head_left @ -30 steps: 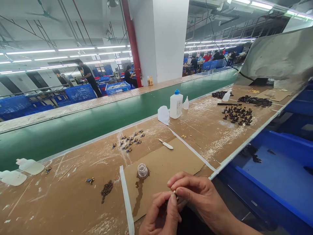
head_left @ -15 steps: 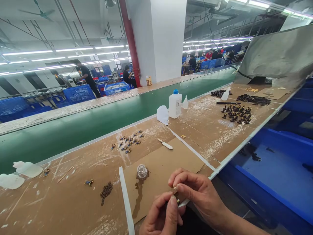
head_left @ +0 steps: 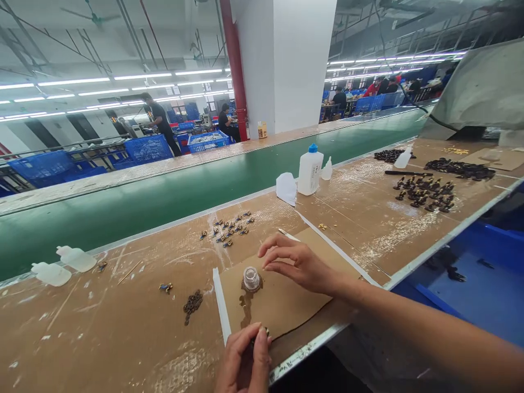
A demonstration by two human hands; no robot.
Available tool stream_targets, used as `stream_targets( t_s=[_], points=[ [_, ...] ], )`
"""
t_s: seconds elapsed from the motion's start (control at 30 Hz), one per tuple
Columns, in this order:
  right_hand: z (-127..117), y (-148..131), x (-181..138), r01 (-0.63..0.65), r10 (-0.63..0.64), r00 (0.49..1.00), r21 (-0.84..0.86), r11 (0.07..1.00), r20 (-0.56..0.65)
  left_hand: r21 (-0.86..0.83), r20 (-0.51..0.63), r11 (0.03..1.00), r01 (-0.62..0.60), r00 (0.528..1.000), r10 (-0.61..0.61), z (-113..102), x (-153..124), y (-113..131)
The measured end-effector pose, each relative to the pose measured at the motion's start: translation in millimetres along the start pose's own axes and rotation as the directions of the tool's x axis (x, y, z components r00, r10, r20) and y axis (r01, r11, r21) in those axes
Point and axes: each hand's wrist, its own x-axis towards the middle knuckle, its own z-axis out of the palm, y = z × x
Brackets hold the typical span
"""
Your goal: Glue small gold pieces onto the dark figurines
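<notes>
A small dark part is pinched between the thumb and forefinger of the left hand at the near edge of the worktop; little of it can be seen. The right hand is held out over a cardboard sheet, its fingers loosely spread and curved, with nothing visibly gripped — the fingertips lie just beside a small clear jar. The jar stands on the sheet, with a dark stain running from it toward the near edge. A white strip is laid along the left side of the sheet.

To the left of the sheet a cluster of dark parts is seen; farther back, a scatter of small blue-and-gold pieces. Two toppled plastic bottles lie at the far left. A white bottle with a blue cap stands upright near the green conveyor belt, and more dark parts are spread well apart to the right — beside a blue crate.
</notes>
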Motion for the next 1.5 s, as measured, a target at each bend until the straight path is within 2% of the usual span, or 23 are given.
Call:
stream_targets(
  t_s=[0.1, 0.33, 0.5, 0.7, 1.2, 1.37, 1.5],
  points=[
    [2.3, 5.9, 10.0, 0.094, -0.085, 0.993, -0.109, 0.99, 0.081, 0.008, -0.001, 1.0, -0.024, 1.0, 0.024, 1.3, -3.0, -1.5],
    [6.0, 14.9, 20.7, 0.193, -0.156, 0.971, -0.204, 0.96, 0.184, 0.081, -0.005, 0.997, 0.007, 1.0, -0.007, -2.4, -5.2, -0.9],
    [8.3, 19.1, 25.2, 0.225, -0.167, 0.957, -0.241, 0.944, 0.238, 0.058, 0.032, 0.997, 0.043, 0.998, -0.045, -4.5, -5.1, 3.2],
    [6.9, 17.0, 28.7, 0.275, -0.182, 0.94, -0.327, 0.904, 0.289, 0.039, 0.025, 0.997, 0.065, 0.998, -0.066, -5.4, -6.8, 0.4],
    [6.1, 10.0, 34.6, 0.324, -0.202, 0.92, -0.363, 0.873, 0.336, 0.041, 0.029, 0.998, 0.054, 0.998, -0.056, -4.9, -6.4, 2.1],
    [8.2, 13.7, 33.7, 0.318, -0.203, 0.927, -0.377, 0.87, 0.314, 0.036, -0.027, 0.988, 0.149, 0.989, -0.148, -4.2, -8.2, 4.5],
    [8.6, 13.1, 32.9, 0.291, -0.188, 0.931, -0.324, 0.9, 0.313, -0.042, -0.059, 0.973, 0.227, 0.972, -0.23, -2.0, -5.4, 11.7]
  ],
)
